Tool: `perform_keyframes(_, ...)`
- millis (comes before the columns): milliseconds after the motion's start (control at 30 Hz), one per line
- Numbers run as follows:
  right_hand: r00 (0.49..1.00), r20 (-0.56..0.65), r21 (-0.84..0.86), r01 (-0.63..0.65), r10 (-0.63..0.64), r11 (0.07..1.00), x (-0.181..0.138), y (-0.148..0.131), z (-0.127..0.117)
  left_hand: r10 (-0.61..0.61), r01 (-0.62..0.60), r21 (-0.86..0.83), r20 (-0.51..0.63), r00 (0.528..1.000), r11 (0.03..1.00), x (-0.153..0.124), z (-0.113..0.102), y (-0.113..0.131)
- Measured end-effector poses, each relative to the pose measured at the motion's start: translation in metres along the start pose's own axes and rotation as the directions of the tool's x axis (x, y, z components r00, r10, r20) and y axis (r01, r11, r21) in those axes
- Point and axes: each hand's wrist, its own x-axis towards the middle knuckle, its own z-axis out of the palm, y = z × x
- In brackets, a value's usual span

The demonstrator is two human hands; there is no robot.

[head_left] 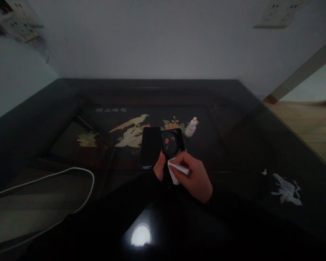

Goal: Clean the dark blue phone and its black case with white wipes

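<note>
My left hand (159, 166) grips the lower left edge of a black phone case (182, 139). The case has a large round cutout, and the tabletop's flower pattern shows through it. A folded white cloth or tissue (176, 174) is pinched in my right hand (196, 177) and rests against the case's lower part, below the cutout. Left of the case lies a black phone (150, 146), dark side up. Just beyond the case, on the right, stands a small clear bottle (190, 128) with a white cap.
The dark glossy table (220, 156) bears bird and flower designs and meets a pale wall (152, 40). A white cable (80, 169) loops at the left. A white shape (286, 190), perhaps inlay, shows at the right. A wall socket (281, 12) sits upper right.
</note>
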Motion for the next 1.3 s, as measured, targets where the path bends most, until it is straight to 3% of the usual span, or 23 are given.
perform_keyframes(100,0.991,0.061,0.013,-0.116,0.115,0.993,-0.026,0.005,0.000,-0.107,0.108,-0.015,0.049,0.993,0.994,-0.003,0.005,0.004)
perform_keyframes(233,0.979,-0.004,0.087,-0.203,0.204,0.975,-0.015,0.007,-0.018,-0.032,0.031,-0.055,-0.017,0.999,0.998,-0.002,0.017,0.003)
perform_keyframes(300,0.990,0.009,0.051,-0.141,0.140,0.989,-0.001,0.006,-0.035,0.015,-0.026,-0.107,-0.109,0.994,0.994,0.001,0.020,0.004)
perform_keyframes(367,0.984,0.177,-0.053,0.016,-0.007,0.998,0.009,0.005,-0.049,-0.021,-0.003,-0.139,-0.168,0.986,0.990,0.003,0.021,0.008)
perform_keyframes(400,0.957,0.281,-0.099,0.109,-0.077,0.989,0.010,0.004,-0.053,-0.076,0.051,-0.145,-0.171,0.982,0.988,0.003,0.021,0.011)
perform_keyframes(500,0.842,0.497,-0.207,0.348,-0.208,0.915,0.005,0.002,-0.050,-0.278,0.268,-0.129,-0.067,0.958,0.955,0.001,0.016,0.019)
perform_keyframes(633,0.781,0.544,-0.292,0.518,-0.306,0.804,-0.007,0.005,-0.028,-0.294,0.297,-0.085,0.044,0.955,0.951,-0.004,0.009,0.023)
perform_keyframes(767,0.772,0.552,-0.293,0.532,-0.314,0.794,-0.007,0.013,-0.025,-0.258,0.261,-0.055,0.044,0.965,0.964,-0.002,0.008,0.022)
perform_keyframes(900,0.771,0.570,-0.238,0.487,-0.285,0.841,-0.004,0.018,-0.037,-0.244,0.242,-0.087,-0.016,0.970,0.966,0.000,0.010,0.021)
perform_keyframes(1000,0.776,0.561,-0.212,0.472,-0.289,0.856,-0.003,0.016,-0.033,-0.222,0.221,-0.079,-0.007,0.975,0.972,0.000,0.012,0.019)
perform_keyframes(1133,0.766,0.562,-0.254,0.518,-0.311,0.817,-0.005,0.012,-0.022,-0.228,0.230,-0.063,0.034,0.973,0.971,-0.002,0.012,0.017)
perform_keyframes(1300,0.758,0.610,-0.350,0.518,-0.230,0.780,-0.006,0.007,-0.031,-0.199,0.199,-0.087,0.010,0.980,0.976,-0.004,0.014,0.015)
